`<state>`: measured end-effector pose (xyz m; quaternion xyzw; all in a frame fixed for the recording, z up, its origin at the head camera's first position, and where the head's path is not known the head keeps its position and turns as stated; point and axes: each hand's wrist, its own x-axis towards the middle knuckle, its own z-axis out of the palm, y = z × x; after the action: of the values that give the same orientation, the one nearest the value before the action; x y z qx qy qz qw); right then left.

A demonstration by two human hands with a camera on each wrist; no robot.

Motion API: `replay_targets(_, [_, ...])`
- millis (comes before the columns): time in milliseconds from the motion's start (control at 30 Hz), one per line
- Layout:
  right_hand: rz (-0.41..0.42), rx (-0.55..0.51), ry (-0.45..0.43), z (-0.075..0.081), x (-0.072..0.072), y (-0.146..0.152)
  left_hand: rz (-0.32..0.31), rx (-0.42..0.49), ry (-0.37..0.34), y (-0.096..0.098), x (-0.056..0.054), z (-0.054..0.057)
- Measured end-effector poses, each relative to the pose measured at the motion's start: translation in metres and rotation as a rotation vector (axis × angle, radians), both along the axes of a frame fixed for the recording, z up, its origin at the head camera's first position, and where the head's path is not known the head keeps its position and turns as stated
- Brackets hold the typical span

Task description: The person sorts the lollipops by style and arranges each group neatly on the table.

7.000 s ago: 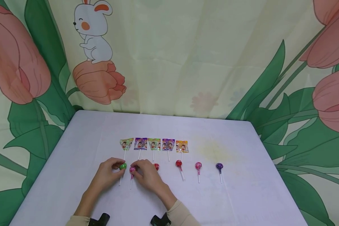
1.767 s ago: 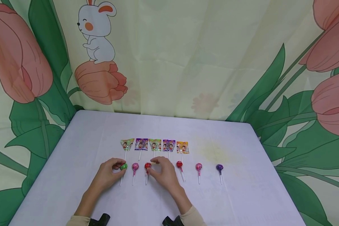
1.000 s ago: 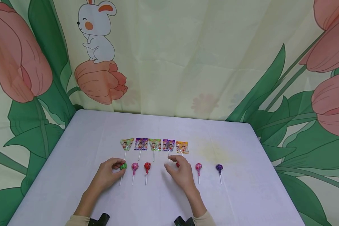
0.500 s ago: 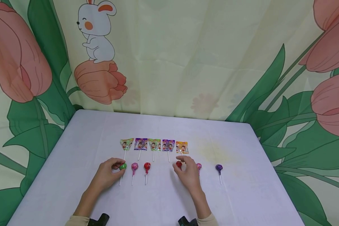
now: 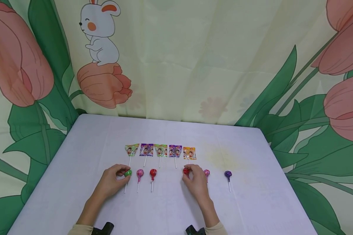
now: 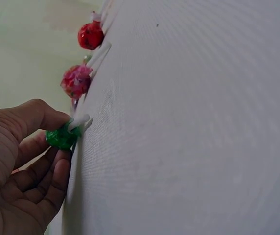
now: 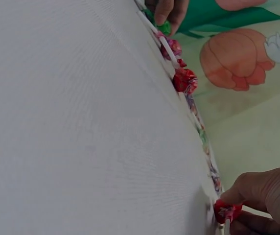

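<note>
My left hand (image 5: 113,181) pinches the head of a green lollipop (image 5: 128,173) between thumb and fingers, its stick pointing toward me; the left wrist view shows the green wrapper (image 6: 60,138) at the fingertips. To its right lie a pink lollipop (image 5: 140,173) and a red lollipop (image 5: 153,173), side by side. Farther right, my right hand (image 5: 198,182) holds a second red lollipop (image 5: 186,171) by its head, also seen as a red wrapper (image 7: 226,211) in the right wrist view. Another pink lollipop (image 5: 207,172) is partly hidden behind that hand.
A purple lollipop (image 5: 228,174) lies at the right end of the row. Behind, several flat-wrapped lollipops (image 5: 160,150) form a second row, sticks toward me. All lie on a white-covered table (image 5: 253,202), with a printed curtain (image 5: 176,65) beyond.
My right hand let go of the left pink lollipop, shifted the first red lollipop left beside it, released it, and moved right to grip the second red one. My left hand stayed on the green lollipop.
</note>
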<state>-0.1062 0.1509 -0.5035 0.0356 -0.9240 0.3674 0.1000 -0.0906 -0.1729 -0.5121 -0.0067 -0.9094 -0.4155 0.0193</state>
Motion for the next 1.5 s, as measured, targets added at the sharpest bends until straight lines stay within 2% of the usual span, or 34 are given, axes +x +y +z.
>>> replay_targets(233, [-0.021,0.006,-0.030,-0.004,0.000,0.001,0.004,-0.003,0.003,0.000,0.000,-0.001])
replay_targets(500, [-0.029,-0.007,-0.020,-0.006,-0.001,0.001,0.010,-0.012,0.018,0.000,0.000,-0.003])
replay_targets(700, [-0.030,-0.061,-0.012,-0.008,-0.001,-0.004,0.014,-0.004,0.006,0.000,0.000,-0.002])
replay_targets(933, [0.002,-0.152,0.000,-0.006,0.000,-0.012,0.014,-0.002,-0.018,0.001,0.001,0.000])
replay_targets(1100, [0.014,-0.180,0.023,-0.009,0.000,-0.018,0.011,-0.001,-0.014,0.001,0.001,0.001])
replay_targets(1367, [0.039,-0.222,-0.051,-0.005,0.004,-0.033,0.012,0.001,-0.015,0.001,0.001,0.001])
replay_targets(1500, [0.060,-0.229,-0.037,-0.005,0.004,-0.040,0.015,0.001,-0.017,0.001,0.001,0.001])
